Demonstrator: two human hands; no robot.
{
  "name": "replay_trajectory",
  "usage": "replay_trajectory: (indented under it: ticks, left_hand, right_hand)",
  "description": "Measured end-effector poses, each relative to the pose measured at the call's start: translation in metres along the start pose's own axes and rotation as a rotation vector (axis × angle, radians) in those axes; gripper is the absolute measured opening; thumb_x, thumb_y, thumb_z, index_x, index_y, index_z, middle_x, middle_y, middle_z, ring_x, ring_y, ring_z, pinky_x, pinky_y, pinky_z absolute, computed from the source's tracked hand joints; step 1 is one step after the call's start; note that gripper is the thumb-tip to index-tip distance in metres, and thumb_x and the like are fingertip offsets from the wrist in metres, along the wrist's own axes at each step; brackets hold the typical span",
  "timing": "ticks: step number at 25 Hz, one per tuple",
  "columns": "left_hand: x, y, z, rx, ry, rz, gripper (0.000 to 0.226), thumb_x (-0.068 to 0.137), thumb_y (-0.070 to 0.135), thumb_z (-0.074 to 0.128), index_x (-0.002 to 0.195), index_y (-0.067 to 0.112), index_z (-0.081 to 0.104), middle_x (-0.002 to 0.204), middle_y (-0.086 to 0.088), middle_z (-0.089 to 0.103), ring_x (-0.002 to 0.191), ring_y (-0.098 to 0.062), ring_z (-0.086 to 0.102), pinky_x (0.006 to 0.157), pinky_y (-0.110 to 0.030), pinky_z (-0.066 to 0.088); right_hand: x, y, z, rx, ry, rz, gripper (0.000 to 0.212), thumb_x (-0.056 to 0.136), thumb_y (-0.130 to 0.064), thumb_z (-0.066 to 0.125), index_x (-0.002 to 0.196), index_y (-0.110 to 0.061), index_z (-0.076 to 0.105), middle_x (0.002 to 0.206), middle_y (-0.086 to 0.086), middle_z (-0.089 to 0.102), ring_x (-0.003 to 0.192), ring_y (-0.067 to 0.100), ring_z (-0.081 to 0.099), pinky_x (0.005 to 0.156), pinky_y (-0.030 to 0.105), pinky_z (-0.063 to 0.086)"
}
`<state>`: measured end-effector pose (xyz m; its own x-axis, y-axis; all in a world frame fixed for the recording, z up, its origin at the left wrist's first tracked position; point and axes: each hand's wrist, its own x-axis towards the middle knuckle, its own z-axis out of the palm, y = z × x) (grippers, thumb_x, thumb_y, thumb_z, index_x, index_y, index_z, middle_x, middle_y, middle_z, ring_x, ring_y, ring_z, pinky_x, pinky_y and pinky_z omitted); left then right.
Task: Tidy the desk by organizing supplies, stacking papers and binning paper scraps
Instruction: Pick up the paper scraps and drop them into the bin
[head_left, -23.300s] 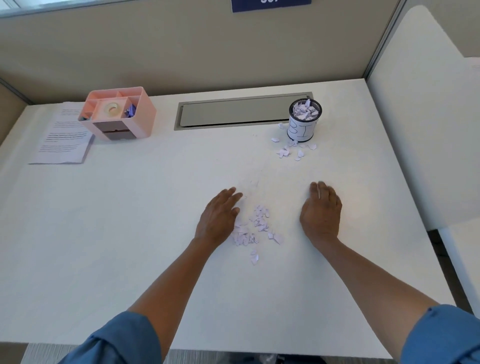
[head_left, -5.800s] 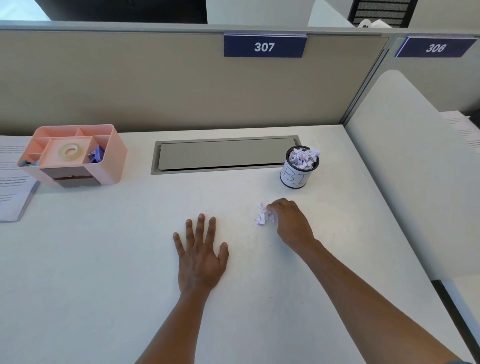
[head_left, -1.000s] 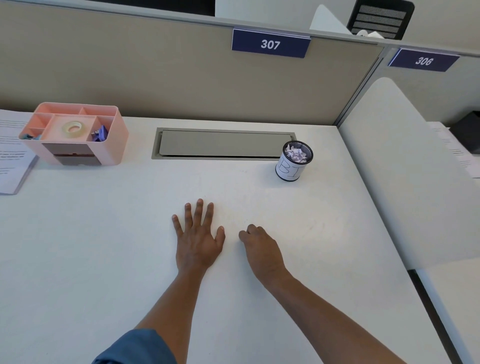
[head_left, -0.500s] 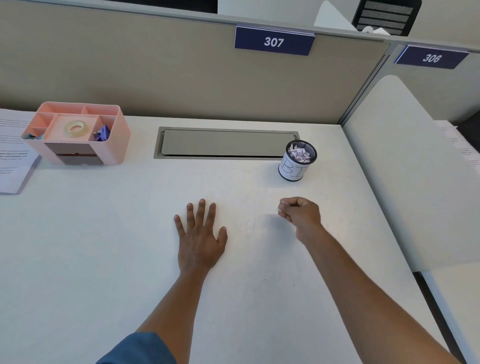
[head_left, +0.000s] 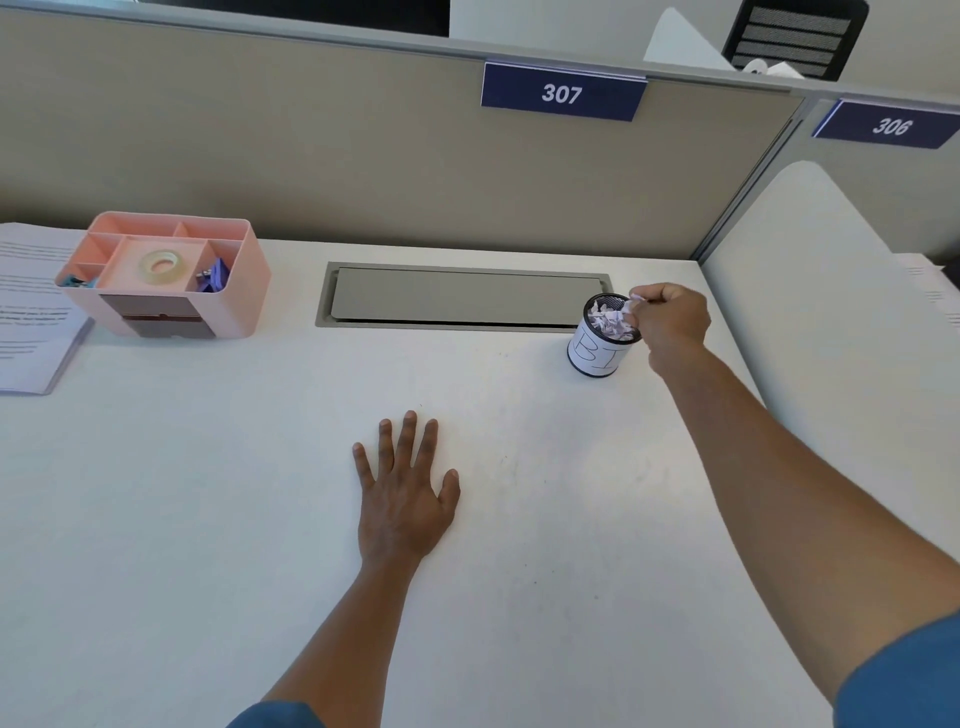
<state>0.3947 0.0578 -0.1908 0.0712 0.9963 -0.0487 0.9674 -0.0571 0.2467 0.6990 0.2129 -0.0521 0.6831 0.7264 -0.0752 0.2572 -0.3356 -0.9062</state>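
**Last scraps poised over the bin**

The right hand (head_left: 670, 317) pinches a few paper scraps (head_left: 635, 301) just above the far-right rim of the upright bin (head_left: 597, 353); release drops them straight down. The left hand (head_left: 402, 499) lies flat, fingers spread, on the desk (head_left: 208, 493), well apart. Half a second earlier the right fist hung short of the bin.

Partition signs (head_left: 562, 92) read "307" and "306"; the cup (head_left: 594, 356) shows "BI".
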Motion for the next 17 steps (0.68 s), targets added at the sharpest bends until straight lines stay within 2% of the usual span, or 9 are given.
replay_trajectory:
  ticks: [1, 3, 5, 8, 12, 17]
  left_hand:
    - [0.000, 0.000, 0.000, 0.000, -0.003, -0.001, 0.071, 0.097, 0.057, 0.020, 0.161, 0.031, 0.006, 0.170, 0.004, -0.001, 0.156, -0.026, -0.009, 0.123, -0.057, -0.005]
    - [0.000, -0.001, 0.000, 0.000, -0.005, 0.000, 0.071, 0.097, 0.056, 0.021, 0.161, 0.031, 0.006, 0.170, 0.004, -0.001, 0.156, -0.026, -0.009, 0.123, -0.057, -0.004]
    - [-0.001, -0.001, 0.000, 0.004, -0.001, 0.003, 0.071, 0.097, 0.056, 0.020, 0.161, 0.030, 0.006, 0.170, 0.003, 0.000, 0.156, -0.026, -0.008, 0.124, -0.058, -0.004]
    - [0.000, 0.000, -0.001, -0.009, 0.004, 0.005, 0.071, 0.097, 0.056, 0.021, 0.161, 0.030, 0.009, 0.170, 0.003, 0.002, 0.156, -0.026, -0.006, 0.124, -0.058, -0.003]
    - [0.000, 0.000, 0.000, -0.008, 0.008, 0.004, 0.071, 0.096, 0.056, 0.021, 0.161, 0.029, 0.011, 0.170, 0.003, 0.003, 0.156, -0.027, -0.005, 0.124, -0.058, -0.002]
    - [0.001, -0.001, 0.001, 0.005, 0.002, -0.002, 0.071, 0.097, 0.056, 0.021, 0.161, 0.030, 0.009, 0.170, 0.003, 0.003, 0.156, -0.027, -0.005, 0.124, -0.058, -0.002]
  right_hand:
    - [0.006, -0.002, 0.000, -0.085, -0.007, -0.068, 0.020, 0.080, 0.003, 0.066, 0.091, -0.012, 0.075, 0.093, 0.009, 0.074, 0.073, 0.017, 0.068, 0.076, 0.022, 0.057]
    - [0.012, -0.004, -0.001, -0.228, -0.052, -0.222, 0.021, 0.084, -0.001, 0.062, 0.096, -0.010, 0.075, 0.094, 0.006, 0.074, 0.080, 0.014, 0.065, 0.071, 0.011, 0.049]
    - [0.013, -0.002, -0.002, -0.314, -0.126, -0.344, 0.022, 0.088, -0.002, 0.058, 0.101, -0.008, 0.074, 0.099, 0.005, 0.074, 0.087, 0.011, 0.063, 0.077, 0.011, 0.043]
    - [0.013, 0.005, 0.000, -0.394, -0.175, -0.442, 0.036, 0.089, 0.007, 0.044, 0.105, -0.005, 0.074, 0.108, 0.009, 0.074, 0.100, 0.019, 0.066, 0.087, 0.017, 0.043]
    - [0.012, 0.005, 0.000, -0.413, -0.140, -0.496, 0.041, 0.081, 0.011, 0.042, 0.099, -0.006, 0.074, 0.099, 0.010, 0.074, 0.092, 0.022, 0.067, 0.081, 0.019, 0.045]
    - [0.016, -0.006, -0.007, -0.333, -0.151, -0.494, 0.021, 0.079, 0.005, 0.058, 0.086, -0.009, 0.072, 0.085, 0.005, 0.073, 0.079, 0.016, 0.068, 0.077, 0.024, 0.052]
